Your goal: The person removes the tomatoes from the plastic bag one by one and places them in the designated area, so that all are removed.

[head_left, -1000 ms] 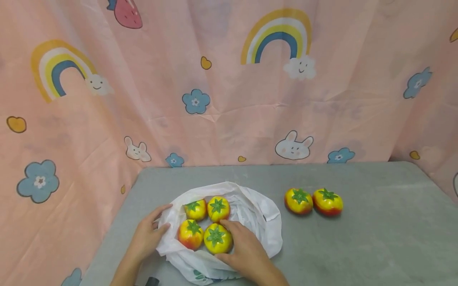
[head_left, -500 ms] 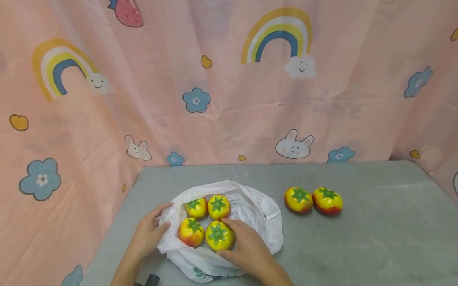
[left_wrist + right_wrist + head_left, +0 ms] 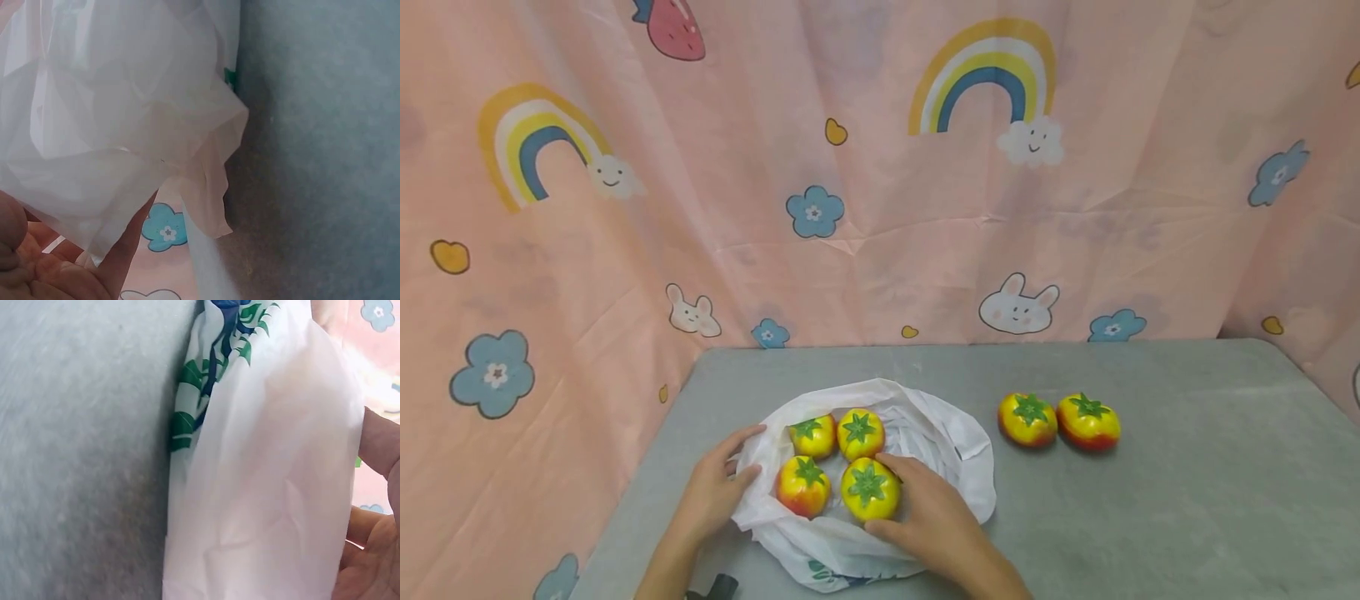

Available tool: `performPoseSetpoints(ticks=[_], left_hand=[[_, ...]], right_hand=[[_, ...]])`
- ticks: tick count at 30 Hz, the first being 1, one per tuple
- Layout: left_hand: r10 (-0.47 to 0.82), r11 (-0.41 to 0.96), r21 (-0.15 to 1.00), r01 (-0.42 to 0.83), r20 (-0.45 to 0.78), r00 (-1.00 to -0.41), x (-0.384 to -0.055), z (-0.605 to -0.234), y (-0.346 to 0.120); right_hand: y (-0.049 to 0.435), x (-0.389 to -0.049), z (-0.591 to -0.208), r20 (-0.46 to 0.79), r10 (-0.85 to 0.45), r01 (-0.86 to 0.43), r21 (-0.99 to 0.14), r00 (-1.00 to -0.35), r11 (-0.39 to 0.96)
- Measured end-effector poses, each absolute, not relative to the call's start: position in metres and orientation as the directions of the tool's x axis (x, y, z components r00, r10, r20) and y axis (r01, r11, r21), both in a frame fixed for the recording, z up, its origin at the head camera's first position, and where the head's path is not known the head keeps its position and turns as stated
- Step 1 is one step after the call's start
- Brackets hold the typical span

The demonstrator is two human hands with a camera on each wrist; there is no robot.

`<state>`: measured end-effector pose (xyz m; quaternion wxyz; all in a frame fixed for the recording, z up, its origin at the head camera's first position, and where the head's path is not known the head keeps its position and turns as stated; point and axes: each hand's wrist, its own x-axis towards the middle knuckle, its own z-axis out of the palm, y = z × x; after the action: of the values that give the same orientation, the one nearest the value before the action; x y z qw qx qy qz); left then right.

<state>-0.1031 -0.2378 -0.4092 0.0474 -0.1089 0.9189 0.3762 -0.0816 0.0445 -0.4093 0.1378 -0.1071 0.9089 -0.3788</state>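
Note:
In the head view a white plastic bag [image 3: 925,437] lies with its mouth spread wide. Inside are several glossy yellow-red tomato-shaped fruits with green star-shaped tops. My right hand [image 3: 928,508] reaches over the near right rim and holds the front right fruit [image 3: 869,490] between thumb and fingers. Beside it sits the front left fruit [image 3: 803,487]; two more, a rear left one [image 3: 814,437] and a rear right one [image 3: 861,434], are behind. My left hand [image 3: 711,483] holds the bag's left rim with thumb and fingertips. Both wrist views mostly show bag plastic, hiding the fruits.
Two more such fruits, one [image 3: 1028,419] touching the other [image 3: 1087,422], rest on the grey table [image 3: 1157,500] right of the bag. A pink patterned curtain [image 3: 880,283] hangs behind and at the left. A small black object [image 3: 722,587] shows at the bottom edge.
My right hand has shifted the front right fruit slightly right and back, widening the gap to the front left one. The left hand stays at the rim.

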Motion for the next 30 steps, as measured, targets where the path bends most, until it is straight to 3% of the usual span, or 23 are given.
performPoseSetpoints(ticks=[8, 19, 30], left_hand=[[-0.159, 0.69, 0.687, -0.227, -0.162, -0.974, -0.102, -0.409, -0.239], [-0.156, 0.689, 0.689, -0.226, -0.164, -0.974, -0.103, -0.408, -0.24], [-0.165, 0.692, 0.685, -0.228, -0.157, -0.974, -0.103, -0.411, -0.239]], right_hand=[[0.053, -0.078, -0.403, -0.117, -0.276, -0.117, -0.702, -0.954, 0.702], [0.086, -0.073, -0.388, -0.19, -0.145, 0.024, -0.679, -0.971, 0.734], [0.107, -0.073, -0.381, -0.199, -0.121, 0.038, -0.648, -0.972, 0.76]])
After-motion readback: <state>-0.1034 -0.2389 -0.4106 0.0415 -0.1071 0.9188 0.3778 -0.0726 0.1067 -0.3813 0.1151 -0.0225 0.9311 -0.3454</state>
